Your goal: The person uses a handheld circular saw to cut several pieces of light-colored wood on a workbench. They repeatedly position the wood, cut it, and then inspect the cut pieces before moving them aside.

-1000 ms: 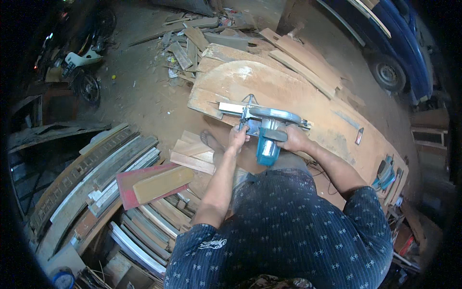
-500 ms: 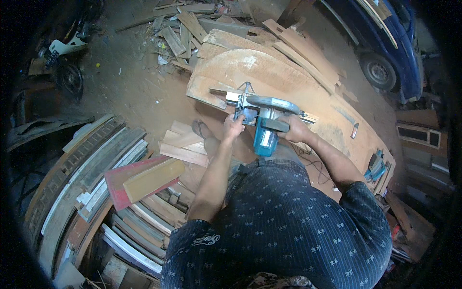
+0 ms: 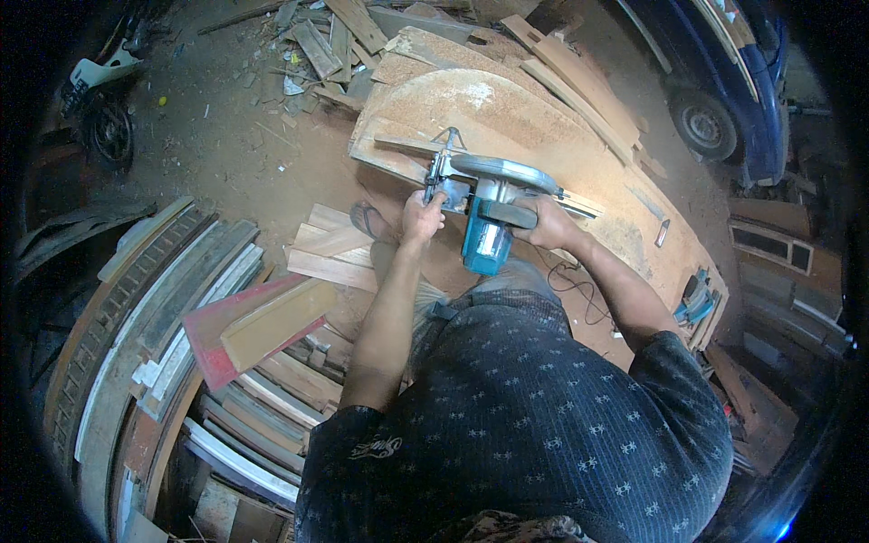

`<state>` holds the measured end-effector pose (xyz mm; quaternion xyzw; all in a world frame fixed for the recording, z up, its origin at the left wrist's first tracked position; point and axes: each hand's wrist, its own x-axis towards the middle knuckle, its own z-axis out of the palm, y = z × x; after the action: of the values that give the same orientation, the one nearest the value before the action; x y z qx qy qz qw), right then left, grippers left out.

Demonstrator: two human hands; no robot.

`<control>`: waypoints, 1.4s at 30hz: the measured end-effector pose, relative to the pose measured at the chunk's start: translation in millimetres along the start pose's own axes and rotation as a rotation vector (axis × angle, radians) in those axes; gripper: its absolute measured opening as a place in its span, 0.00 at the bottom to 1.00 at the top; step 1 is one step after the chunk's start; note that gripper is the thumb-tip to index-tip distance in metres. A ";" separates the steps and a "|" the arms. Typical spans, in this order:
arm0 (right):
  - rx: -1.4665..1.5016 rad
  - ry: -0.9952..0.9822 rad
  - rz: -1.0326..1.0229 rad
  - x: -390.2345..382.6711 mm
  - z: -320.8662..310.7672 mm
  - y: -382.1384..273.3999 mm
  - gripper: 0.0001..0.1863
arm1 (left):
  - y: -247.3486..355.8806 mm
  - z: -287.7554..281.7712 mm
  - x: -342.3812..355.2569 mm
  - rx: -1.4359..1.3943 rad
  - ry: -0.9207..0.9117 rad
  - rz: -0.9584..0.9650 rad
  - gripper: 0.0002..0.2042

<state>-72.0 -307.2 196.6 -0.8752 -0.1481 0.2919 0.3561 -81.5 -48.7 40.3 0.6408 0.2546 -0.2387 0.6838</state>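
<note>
A teal circular saw [image 3: 487, 237] with a grey blade guard [image 3: 507, 170] rests at the near edge of a sawdust-covered wooden bench [image 3: 552, 149]. My right hand [image 3: 547, 223] is closed around its dark handle. At the saw's left end, my left hand [image 3: 422, 217] is closed on the metal base plate [image 3: 452, 196]. A narrow wooden strip [image 3: 404, 143] reaches out leftward from beneath the saw's front. The saw hides most of the wood under it, and the blade's lower part cannot be seen.
Long boards [image 3: 579, 104] lie along the bench's far side. A second teal power tool [image 3: 697, 297] sits at its right end, with a cord [image 3: 588, 294] below. Stacked planks [image 3: 163, 299] and a red panel [image 3: 213, 337] are at left. A blue vehicle [image 3: 747, 100] stands far right.
The saw and both hands have shifted slightly left along the bench edge. A pale wood end that showed by the saw's left end is now out of sight. The whole view has moved a little.
</note>
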 end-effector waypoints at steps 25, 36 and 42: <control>-0.074 -0.040 -0.043 74.4 31.4 -61.0 0.26 | 18.6 -91.8 25.9 0.110 0.110 -0.022 0.20; -0.040 -0.040 -0.130 100.8 41.5 -87.8 0.29 | 20.4 -137.3 36.6 -0.019 0.119 0.021 0.17; 0.013 0.127 -0.099 -7.7 -31.8 -92.4 0.26 | 88.4 -43.6 -45.2 0.030 0.154 0.143 0.15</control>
<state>-63.2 -262.9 283.6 -0.8813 -0.1665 0.2186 0.3844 -59.8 0.5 134.5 0.6839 0.2564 -0.1433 0.6679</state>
